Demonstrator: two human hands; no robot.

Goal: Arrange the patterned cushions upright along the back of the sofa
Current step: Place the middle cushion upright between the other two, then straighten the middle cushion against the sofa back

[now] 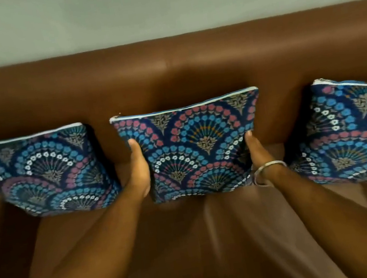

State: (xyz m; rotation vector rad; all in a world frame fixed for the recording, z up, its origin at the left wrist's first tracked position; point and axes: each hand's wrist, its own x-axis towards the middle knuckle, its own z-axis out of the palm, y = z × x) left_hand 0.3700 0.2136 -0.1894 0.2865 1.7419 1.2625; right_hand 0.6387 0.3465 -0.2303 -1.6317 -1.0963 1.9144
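Three patterned cushions stand upright along the sofa (167, 69) back; left hand (138, 169) and right hand (256, 149) grip the middle cushion (193, 147) by its sides, zip edge up; left cushion (40, 172) and right cushion (353, 132) flank it.

Wall (157, 4): plain, pale grey-green, unmarked, evenly lit. Sofa (166, 65): brown, smooth leather-like covering, set against the wall; padded backrest with a soft sheen along its top; seat creased in the middle; armrest at the left edge.
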